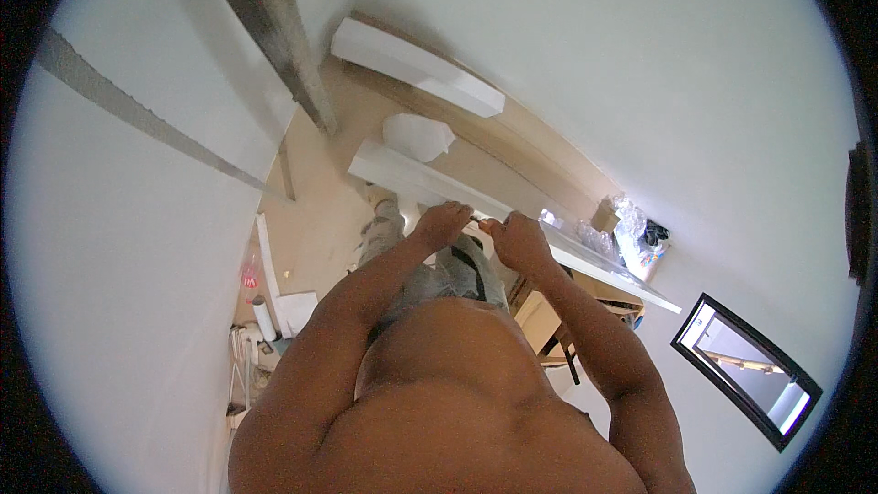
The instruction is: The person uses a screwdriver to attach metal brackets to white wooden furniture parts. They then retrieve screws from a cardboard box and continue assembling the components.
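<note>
My left hand (444,224) and my right hand (519,241) are close together in front of my waist, both with curled fingers. A small dark thing (476,220) shows between their fingertips; it is too small to name. Whether one hand or both grip it, I cannot tell. Just past the hands runs a long white board (412,174), slanting from the upper left down to the lower right. My right hand overlaps the board's edge in the picture, but contact between them is not clear. My legs in grey, stained trousers (384,233) show below the hands.
Another white boxed length (416,64) lies along the far wall, near a white offcut (418,136). A rough grey post (274,37) stands at upper left. Bubble wrap (626,220) and packaging lie right, near a black-framed mirror (750,370). A bottle (250,279) sits left.
</note>
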`<act>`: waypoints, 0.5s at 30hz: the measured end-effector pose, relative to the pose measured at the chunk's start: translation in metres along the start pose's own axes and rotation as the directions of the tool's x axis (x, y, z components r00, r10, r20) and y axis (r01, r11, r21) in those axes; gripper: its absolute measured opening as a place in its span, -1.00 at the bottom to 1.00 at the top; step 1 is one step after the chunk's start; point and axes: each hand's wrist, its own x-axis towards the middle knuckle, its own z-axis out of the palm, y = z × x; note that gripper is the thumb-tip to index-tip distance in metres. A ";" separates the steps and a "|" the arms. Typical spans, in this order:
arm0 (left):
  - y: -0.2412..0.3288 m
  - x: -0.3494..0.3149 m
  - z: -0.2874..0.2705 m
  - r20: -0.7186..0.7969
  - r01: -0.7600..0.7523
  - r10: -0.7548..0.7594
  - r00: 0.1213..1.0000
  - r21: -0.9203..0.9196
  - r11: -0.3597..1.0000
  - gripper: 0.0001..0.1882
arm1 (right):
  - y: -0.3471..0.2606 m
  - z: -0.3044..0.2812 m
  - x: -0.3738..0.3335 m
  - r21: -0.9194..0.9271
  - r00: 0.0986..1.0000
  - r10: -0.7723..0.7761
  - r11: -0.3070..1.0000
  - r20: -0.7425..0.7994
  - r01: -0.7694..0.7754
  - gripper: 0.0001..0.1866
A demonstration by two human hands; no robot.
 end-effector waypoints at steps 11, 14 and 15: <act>-0.004 -0.012 0.004 -0.073 -0.098 0.101 0.992 0.034 0.995 -0.75 | -0.002 0.019 -0.006 -0.015 0.994 -0.077 0.997 -0.078 0.076 -0.65; -0.005 -0.009 0.002 -0.048 -0.087 0.086 0.995 -0.016 0.996 -0.74 | 0.001 0.018 -0.001 0.348 0.994 0.113 0.931 0.008 -0.108 -0.71; -0.006 -0.008 0.002 0.014 -0.074 0.074 0.997 0.005 0.997 -0.74 | 0.002 0.020 -0.003 0.421 0.983 0.177 0.890 0.042 -0.178 -0.73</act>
